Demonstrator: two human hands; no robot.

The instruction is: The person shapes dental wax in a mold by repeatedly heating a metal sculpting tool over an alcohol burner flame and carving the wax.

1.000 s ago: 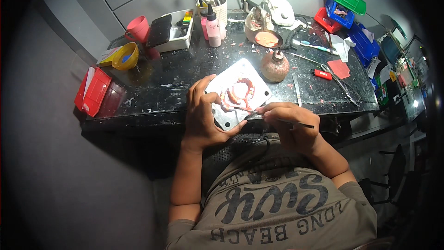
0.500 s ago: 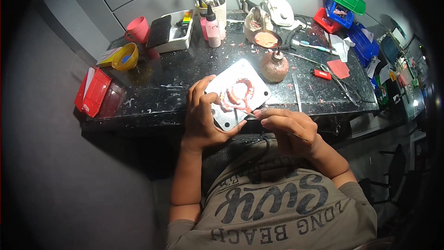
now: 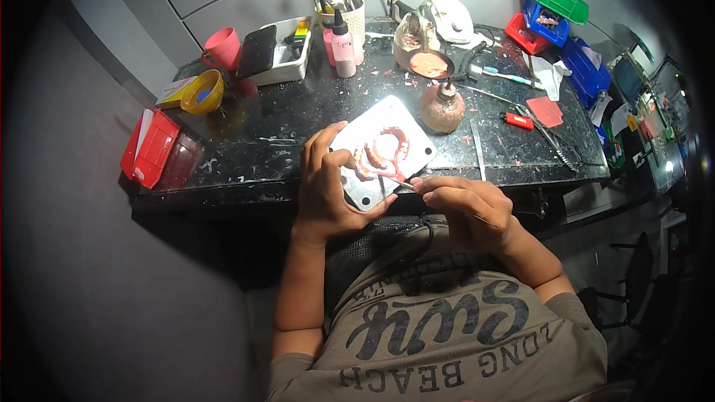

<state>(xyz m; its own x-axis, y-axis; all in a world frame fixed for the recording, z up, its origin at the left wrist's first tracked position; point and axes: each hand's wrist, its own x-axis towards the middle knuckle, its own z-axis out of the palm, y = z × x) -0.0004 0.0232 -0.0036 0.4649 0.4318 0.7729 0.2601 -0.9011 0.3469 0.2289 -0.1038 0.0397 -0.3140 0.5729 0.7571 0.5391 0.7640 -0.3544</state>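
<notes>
My left hand (image 3: 322, 190) is closed round the left side of a pale metal dental flask half (image 3: 391, 112), its thumb along the near edge. The flask half is tilted and held over the front edge of the bench. Set in it is a dark red, horseshoe-shaped wax denture (image 3: 401, 150) with small pale teeth, and a red strip runs toward the near right side. In my right hand (image 3: 477, 207) a thin metal wax carver (image 3: 400, 182) is pinched between the fingers. Its tip is at the near part of the red wax; whether it touches cannot be made out.
Behind the flask half stands a round pinkish burner (image 3: 442, 112), near a small pan (image 3: 439, 73) of pink material. A red lighter (image 3: 519, 120), a pink wax sheet (image 3: 545, 112) and a metal strip (image 3: 478, 150) lie right. A yellow bowl (image 3: 201, 93) and red bin (image 3: 156, 155) are left.
The carver and the fingertips of my right hand have shifted very slightly. My left hand and the flask half stay where they were.
</notes>
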